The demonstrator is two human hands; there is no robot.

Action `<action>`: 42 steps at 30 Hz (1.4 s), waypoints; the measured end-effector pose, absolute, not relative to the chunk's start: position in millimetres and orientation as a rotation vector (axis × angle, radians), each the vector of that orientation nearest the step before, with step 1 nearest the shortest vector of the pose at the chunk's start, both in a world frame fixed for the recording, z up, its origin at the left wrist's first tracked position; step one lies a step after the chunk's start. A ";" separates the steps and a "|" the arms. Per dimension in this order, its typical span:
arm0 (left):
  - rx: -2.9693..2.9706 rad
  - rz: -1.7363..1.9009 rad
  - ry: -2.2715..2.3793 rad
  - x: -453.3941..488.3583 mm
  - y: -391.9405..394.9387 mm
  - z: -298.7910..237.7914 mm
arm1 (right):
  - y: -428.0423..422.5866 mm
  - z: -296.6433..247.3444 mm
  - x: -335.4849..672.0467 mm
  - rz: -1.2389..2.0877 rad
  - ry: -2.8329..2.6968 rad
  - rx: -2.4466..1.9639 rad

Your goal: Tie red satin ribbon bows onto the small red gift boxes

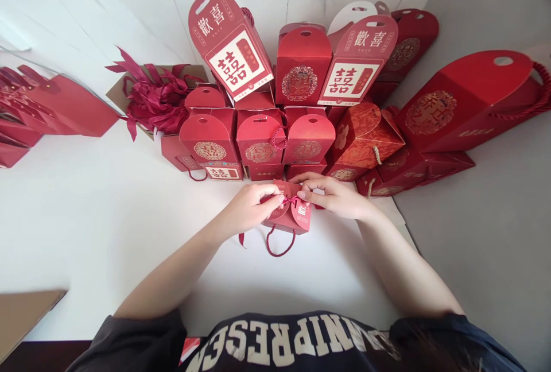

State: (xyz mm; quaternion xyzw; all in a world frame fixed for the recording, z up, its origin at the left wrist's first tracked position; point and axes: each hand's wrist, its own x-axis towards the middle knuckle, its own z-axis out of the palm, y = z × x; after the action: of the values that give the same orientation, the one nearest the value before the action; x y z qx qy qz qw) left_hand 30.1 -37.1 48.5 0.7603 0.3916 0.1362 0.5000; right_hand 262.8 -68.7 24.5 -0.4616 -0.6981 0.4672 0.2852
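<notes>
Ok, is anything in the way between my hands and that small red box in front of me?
Nothing visible. Both the left hand and right hand touch the small red box, fingers at its ribbon.

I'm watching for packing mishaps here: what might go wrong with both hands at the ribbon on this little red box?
1. The left hand and right hand pinch the thin ribbon atop the small red box. A hard pull might tip the box or crease its flaps.
2. The stacked boxes stand just behind the hands, and the tilted tall box on top may topple if they are bumped.
</notes>
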 end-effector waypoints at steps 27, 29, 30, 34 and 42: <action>1.687 0.008 0.683 16.8 -15.4 48.3 | -69.9 24.1 258.3 1.220 -1.891 -1.262; 1.711 -0.002 0.686 16.8 -16.0 49.1 | -69.8 23.7 258.3 1.223 -1.893 -1.253; 1.727 0.006 0.686 17.3 -16.9 49.6 | -69.8 23.6 258.2 1.224 -1.894 -1.250; 1.841 0.171 0.755 23.0 -23.5 49.4 | -70.4 24.4 256.4 1.218 -1.887 -1.243; 1.828 0.214 0.864 27.7 -25.8 40.5 | -72.2 26.0 255.1 1.174 -1.859 -1.266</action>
State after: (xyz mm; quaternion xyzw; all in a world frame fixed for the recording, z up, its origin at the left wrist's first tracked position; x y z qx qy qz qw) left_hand 27.7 -25.8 40.5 0.7645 0.3614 0.0896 0.5262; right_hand 255.1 -72.2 26.0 -0.4762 -0.6996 0.4417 0.2977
